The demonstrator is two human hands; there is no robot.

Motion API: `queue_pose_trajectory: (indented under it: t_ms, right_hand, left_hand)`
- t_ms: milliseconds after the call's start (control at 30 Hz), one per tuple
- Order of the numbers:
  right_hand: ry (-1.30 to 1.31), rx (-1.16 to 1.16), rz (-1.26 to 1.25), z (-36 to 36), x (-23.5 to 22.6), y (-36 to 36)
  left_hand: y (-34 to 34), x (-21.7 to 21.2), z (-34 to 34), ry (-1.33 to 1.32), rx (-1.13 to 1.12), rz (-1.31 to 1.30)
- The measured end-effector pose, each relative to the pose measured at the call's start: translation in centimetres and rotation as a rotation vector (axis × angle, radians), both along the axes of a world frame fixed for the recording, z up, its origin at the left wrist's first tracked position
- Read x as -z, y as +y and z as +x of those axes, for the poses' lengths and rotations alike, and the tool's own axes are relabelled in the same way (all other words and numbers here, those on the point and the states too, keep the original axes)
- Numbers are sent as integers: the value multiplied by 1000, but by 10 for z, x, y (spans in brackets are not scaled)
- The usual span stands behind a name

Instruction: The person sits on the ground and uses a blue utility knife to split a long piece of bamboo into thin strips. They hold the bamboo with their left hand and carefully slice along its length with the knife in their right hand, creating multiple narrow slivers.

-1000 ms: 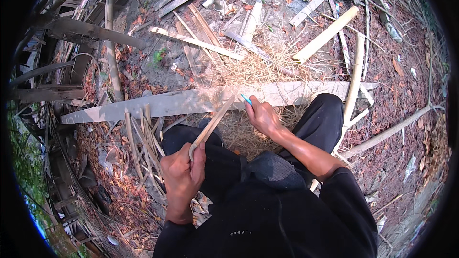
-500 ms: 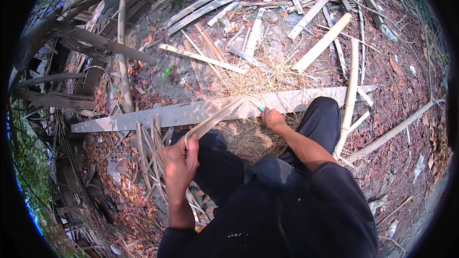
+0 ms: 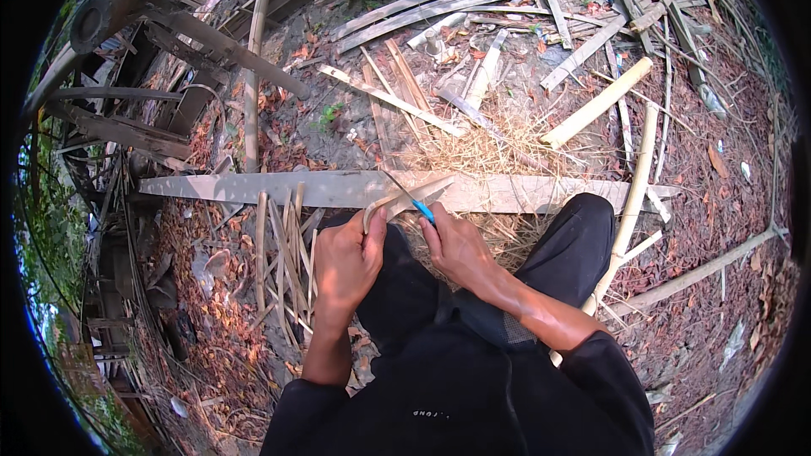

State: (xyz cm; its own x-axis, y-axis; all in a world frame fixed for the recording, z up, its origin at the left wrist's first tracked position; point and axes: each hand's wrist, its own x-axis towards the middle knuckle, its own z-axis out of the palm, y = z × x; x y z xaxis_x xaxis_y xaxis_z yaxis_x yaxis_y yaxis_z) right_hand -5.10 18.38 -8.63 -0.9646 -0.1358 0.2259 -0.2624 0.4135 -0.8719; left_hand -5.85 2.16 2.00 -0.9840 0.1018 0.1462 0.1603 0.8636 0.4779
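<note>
My left hand [image 3: 348,260] is closed around the near end of a pale split bamboo strip [image 3: 429,188], whose far end lies over a long grey plank [image 3: 329,190]. In my right hand [image 3: 460,247] is a knife [image 3: 422,210] with a blue handle, its thin dark blade pointing away to the upper left. The blade crosses over the strip close to my left hand; whether its edge touches the strip I cannot tell. The plank runs crosswise in front of my knees.
Straw-like shavings [image 3: 481,148] heap beyond the plank. Cut bamboo poles [image 3: 600,101] lie at the right, and several thin strips [image 3: 283,253] lean by my left knee. A wooden frame [image 3: 228,46] juts in from the upper left. Dry leaves and twigs cover the ground.
My right hand with the knife has moved left, close to my left hand. The left hand has come a little right, bringing the strip lower and nearer. The whole view has shifted slightly.
</note>
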Motion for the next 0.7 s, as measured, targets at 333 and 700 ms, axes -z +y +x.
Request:
queue_pose_trajectory:
  t_ms: [333, 700]
  right_hand:
    - [-154, 178, 503, -29, 172, 41]
    - [-67, -93, -16, 13, -49, 21]
  left_hand:
    - [1, -11, -4, -37, -47, -65]
    - [-1, 0, 1, -18, 32, -13]
